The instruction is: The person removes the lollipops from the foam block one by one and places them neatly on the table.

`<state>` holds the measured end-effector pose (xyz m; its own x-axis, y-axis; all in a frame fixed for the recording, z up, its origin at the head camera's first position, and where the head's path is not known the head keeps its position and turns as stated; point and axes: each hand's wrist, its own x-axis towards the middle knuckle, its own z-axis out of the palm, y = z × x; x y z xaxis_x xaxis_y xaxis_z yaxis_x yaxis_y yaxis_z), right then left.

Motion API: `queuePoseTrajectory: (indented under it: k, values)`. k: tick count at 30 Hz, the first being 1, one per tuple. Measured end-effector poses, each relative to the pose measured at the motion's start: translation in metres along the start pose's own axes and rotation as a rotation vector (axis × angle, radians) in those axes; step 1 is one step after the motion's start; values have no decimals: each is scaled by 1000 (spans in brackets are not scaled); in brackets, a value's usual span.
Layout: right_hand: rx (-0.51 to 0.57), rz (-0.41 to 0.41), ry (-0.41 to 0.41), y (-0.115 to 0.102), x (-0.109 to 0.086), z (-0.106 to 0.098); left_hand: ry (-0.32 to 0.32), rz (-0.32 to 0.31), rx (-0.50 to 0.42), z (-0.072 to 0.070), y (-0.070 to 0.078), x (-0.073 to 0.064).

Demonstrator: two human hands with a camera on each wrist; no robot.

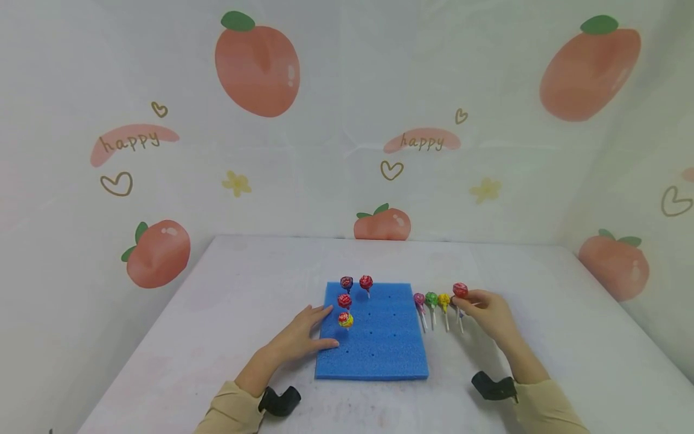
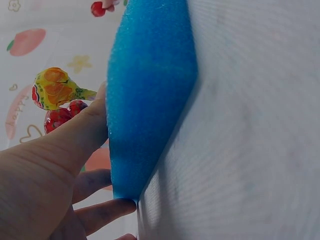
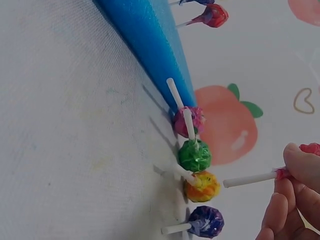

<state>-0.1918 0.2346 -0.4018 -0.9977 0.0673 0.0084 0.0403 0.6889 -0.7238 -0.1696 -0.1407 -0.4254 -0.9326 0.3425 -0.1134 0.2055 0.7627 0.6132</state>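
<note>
A blue foam block (image 1: pixel 398 355) with small holes lies on the table. My left hand (image 1: pixel 300 333) rests at its left side, fingers spread and thumb extended over the near left part. Several wrapped lollipops stand in the foam: a dark one (image 1: pixel 346 282) and a red one (image 1: pixel 365 281) at the back, another red one (image 1: pixel 344 301), and a yellow one (image 2: pixel 52 88) near the left thumb. My right hand (image 1: pixel 492 313) pinches a red lollipop (image 1: pixel 459 290) just below its candy. In the right wrist view, its white stick (image 3: pixel 250 180) points away from the fingers.
Beside the foam's right edge lie a pink lollipop (image 3: pixel 189 121), a green lollipop (image 3: pixel 195 156), a yellow-orange lollipop (image 3: pixel 202 186) and a dark purple lollipop (image 3: pixel 206 222) in a row. A white cloth backdrop (image 1: pixel 325 193) printed with fruit stands behind the table.
</note>
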Motion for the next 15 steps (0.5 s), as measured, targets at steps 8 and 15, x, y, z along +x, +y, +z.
queuePoseTrajectory:
  k: [8, 15]
  values:
    - [-2, 61, -23, 4, -2, -2, 2, -1, -8, -1, 1, -1]
    - [-3, 76, -25, 10, -1, -4, 1, 3, 1, 0, 0, 0]
